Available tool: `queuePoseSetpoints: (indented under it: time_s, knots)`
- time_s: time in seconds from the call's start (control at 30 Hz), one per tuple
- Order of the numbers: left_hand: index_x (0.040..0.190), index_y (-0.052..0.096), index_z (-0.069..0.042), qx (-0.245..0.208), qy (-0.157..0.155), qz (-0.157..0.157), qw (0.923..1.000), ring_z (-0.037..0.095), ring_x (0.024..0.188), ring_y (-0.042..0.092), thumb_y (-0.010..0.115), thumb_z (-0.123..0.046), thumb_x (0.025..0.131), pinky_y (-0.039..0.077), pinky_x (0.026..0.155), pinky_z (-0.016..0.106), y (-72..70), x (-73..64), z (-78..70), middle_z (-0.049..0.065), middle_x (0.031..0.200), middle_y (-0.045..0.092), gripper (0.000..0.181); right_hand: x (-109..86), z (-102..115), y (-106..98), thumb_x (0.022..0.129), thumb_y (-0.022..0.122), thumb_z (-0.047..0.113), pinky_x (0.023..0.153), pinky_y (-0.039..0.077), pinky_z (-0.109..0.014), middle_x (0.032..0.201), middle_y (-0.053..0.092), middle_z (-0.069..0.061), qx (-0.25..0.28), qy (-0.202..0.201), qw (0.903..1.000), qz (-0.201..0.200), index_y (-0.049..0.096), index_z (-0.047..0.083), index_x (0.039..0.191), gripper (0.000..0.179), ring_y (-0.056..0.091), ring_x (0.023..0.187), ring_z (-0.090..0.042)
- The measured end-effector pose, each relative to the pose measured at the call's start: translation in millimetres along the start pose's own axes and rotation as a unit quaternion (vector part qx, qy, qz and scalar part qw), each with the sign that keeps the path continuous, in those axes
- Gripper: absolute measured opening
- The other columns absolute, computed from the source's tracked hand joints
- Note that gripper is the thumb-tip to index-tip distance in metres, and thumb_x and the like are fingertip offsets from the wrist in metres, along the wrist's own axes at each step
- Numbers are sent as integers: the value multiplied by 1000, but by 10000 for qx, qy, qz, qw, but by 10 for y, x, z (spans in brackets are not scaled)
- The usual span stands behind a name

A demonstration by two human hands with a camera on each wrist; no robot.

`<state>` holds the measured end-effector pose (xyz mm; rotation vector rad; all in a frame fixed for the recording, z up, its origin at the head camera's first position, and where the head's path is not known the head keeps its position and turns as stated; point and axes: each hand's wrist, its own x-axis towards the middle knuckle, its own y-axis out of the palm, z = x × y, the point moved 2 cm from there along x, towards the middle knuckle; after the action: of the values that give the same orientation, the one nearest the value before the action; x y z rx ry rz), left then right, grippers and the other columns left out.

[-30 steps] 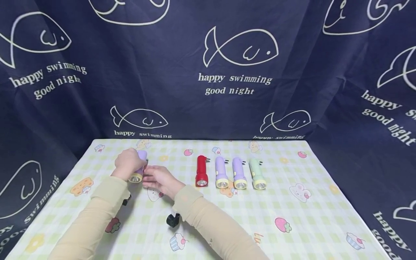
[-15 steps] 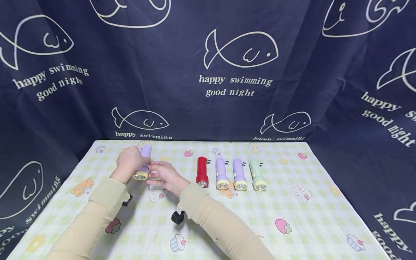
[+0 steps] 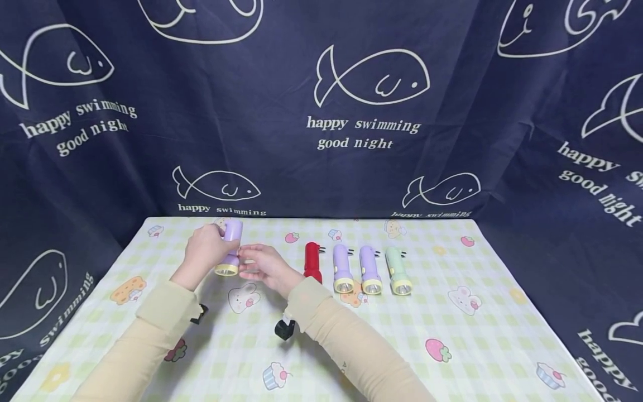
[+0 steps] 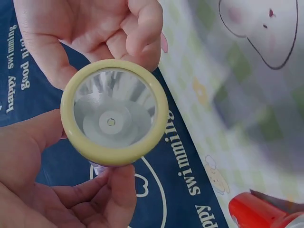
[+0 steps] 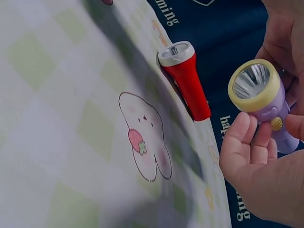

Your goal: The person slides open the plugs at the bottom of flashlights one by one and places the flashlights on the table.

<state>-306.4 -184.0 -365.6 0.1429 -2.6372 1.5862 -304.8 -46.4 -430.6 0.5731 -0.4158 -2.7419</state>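
Observation:
My left hand (image 3: pixel 203 248) grips a purple flashlight (image 3: pixel 233 230) by its body, thumb on the near side. Its yellow-rimmed lens (image 4: pixel 114 156) faces the camera in the left wrist view, and the bulb looks unlit. The fingers of my right hand (image 3: pixel 271 268) reach to the flashlight's right side, loosely bent. In the right wrist view, those fingertips (image 5: pixel 241 124) lie just under the yellow rim, close to a small yellow switch (image 5: pixel 277 123). Part of the body is hidden behind the hands.
To the right, a red flashlight (image 3: pixel 312 257), two purple flashlights (image 3: pixel 341 259) (image 3: pixel 369 262) and a green flashlight (image 3: pixel 397 262) lie in a row on the checked tablecloth (image 3: pixel 482 346). Small plug prongs stick out of their sides. A dark blue curtain (image 3: pixel 281 167) hangs behind.
My left hand has carried the purple flashlight a little to the right and away from me, and it stands more upright. My right hand has moved along, its sleeve now overlapping the red flashlight.

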Motion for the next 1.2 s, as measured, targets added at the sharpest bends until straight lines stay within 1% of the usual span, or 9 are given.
queuePoseSetpoints:
  time_s: [0.17,0.33,0.4,0.5,0.6,0.67,0.83,0.97,1.2]
  knots:
    - [103,62,9,-200,89,-87,9997,37,79,62,65,-34,77,52,66,45,33,-36,-25,27,94,66,50,-19,30,-53,88,61,13,64,55,-21,89,62,-3,-180,58,9998,45,63,3,112,25,58,69,-12]
    - [105,62,9,-402,136,-236,9988,38,83,62,65,-32,78,51,69,47,58,-74,-65,26,95,66,49,-37,53,-105,89,61,13,62,53,-19,91,63,-2,-334,-30,9993,134,62,3,115,28,56,68,-11]
    - [106,62,8,-451,158,-286,9984,36,83,62,65,-31,79,51,68,46,65,-85,-83,23,92,67,48,-40,57,-127,89,61,12,64,53,-21,93,64,-3,-332,-130,9992,185,60,1,116,29,58,71,-12]
    - [107,61,8,-572,209,-290,9977,34,83,62,65,-30,80,51,69,45,76,-95,-116,20,89,67,48,-50,61,-161,89,60,10,74,56,-28,100,65,-8,-240,-313,9989,269,57,-2,116,30,61,78,-15]
    - [108,61,8,-683,222,-290,9970,32,82,62,65,-30,80,51,68,43,90,-105,-146,19,89,67,48,-65,70,-194,90,59,7,87,54,-36,109,64,-15,-112,-444,9983,373,55,-4,117,30,63,87,-18]
    - [108,61,8,-756,214,-294,9965,31,82,62,65,-30,80,51,68,41,104,-110,-159,18,89,67,47,-74,75,-216,90,58,6,91,52,-39,113,63,-18,-69,-511,9978,426,54,-6,118,31,64,92,-20]
    - [107,62,6,-955,146,-240,9950,29,82,62,66,-31,80,52,69,38,151,-118,-182,17,90,67,46,-94,94,-274,90,60,6,91,52,-36,113,63,-17,-45,-481,9978,464,54,-4,117,30,64,93,-19]
    - [107,62,5,-1268,78,-144,9918,27,81,64,67,-32,80,54,67,35,172,-149,-223,18,92,67,46,-123,111,-335,88,61,7,88,53,-34,110,64,-14,-41,-443,9978,485,55,-3,116,31,64,90,-17]
    - [109,60,5,-1774,22,-19,9841,24,76,65,68,-30,81,56,56,27,219,-197,-297,19,95,65,45,-185,145,-433,90,60,6,88,53,-34,110,64,-13,-48,-501,9973,540,52,-5,121,34,64,90,-16]
